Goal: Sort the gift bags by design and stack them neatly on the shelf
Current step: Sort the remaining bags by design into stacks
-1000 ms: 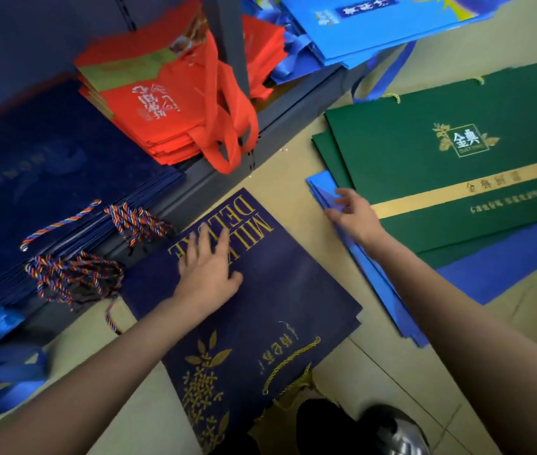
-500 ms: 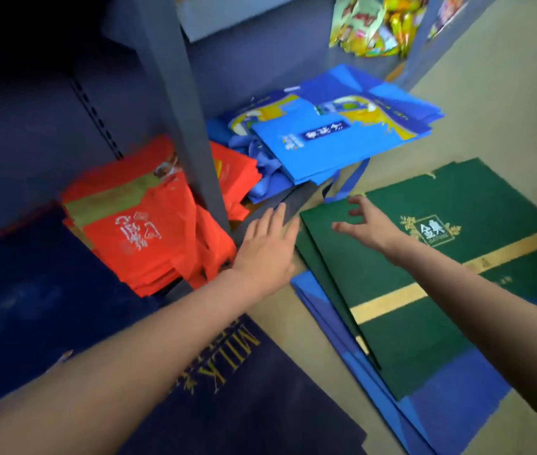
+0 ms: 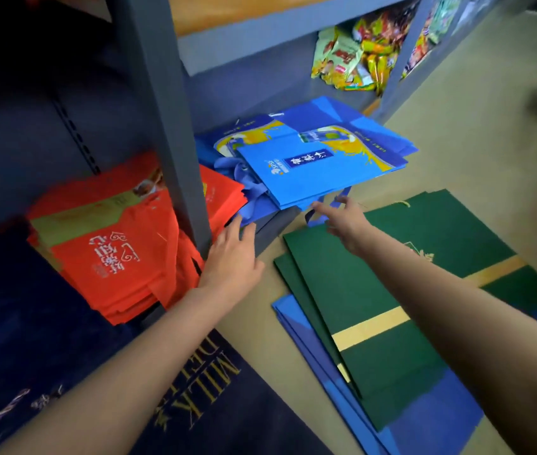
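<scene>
Both hands have left the floor piles and now reach up toward the light blue gift bags [image 3: 306, 165] stacked on the shelf [image 3: 270, 228]. A second ago the left hand [image 3: 232, 257] lay flat on the navy gift bag [image 3: 214, 405] and the right hand [image 3: 342, 220] was at the edge of the blue bags [image 3: 418, 418] under the green gift bags [image 3: 401, 307]; neither pile has been lifted, so the floor bags are not yet sorted onto the shelf.

The left grip is released, fingers straight, its tips just short of the blue ribbon handles [image 3: 247, 192] hanging over the shelf's front lip, beside the grey upright post [image 3: 168, 133]. The right grip is also released, fingers spread, touching or nearly touching the front edge of the light blue stack; contact is too blurred to settle. The red gift bags [image 3: 113, 254] sit on the shelf to the outer side of the left hand, past the post.

The reach suggests the messy light blue stack is about to be squared up or pulled out, perhaps to receive matching bags.
</scene>
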A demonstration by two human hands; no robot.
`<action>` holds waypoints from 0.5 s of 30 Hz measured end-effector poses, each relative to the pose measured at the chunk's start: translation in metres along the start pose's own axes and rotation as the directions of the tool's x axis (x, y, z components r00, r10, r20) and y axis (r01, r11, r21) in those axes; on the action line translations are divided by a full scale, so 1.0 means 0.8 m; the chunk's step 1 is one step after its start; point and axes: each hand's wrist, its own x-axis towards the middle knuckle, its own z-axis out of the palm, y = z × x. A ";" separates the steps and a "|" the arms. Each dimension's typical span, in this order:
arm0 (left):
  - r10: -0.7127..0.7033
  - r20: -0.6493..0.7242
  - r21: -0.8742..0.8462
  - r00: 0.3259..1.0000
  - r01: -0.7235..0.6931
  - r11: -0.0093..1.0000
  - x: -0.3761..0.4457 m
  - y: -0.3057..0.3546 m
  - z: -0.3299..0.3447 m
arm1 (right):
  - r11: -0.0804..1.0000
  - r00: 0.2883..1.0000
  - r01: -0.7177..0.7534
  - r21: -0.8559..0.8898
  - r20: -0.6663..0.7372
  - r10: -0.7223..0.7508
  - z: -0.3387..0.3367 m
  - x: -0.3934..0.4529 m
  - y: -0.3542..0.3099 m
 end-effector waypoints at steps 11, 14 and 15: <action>0.194 -0.087 0.115 0.977 -0.183 0.976 -0.035 -0.037 -0.026 | 0.963 0.983 -0.009 0.271 -0.173 0.058 0.020 0.079 -0.014; 0.143 -0.127 0.062 0.982 -0.136 0.989 -0.030 -0.027 -0.025 | 0.967 0.991 -0.044 0.250 -0.111 0.073 -0.049 0.055 -0.009; 0.129 -0.132 0.029 0.983 -0.126 0.992 -0.031 -0.022 -0.024 | 0.973 0.994 -0.060 0.222 -0.075 0.078 -0.071 0.041 -0.002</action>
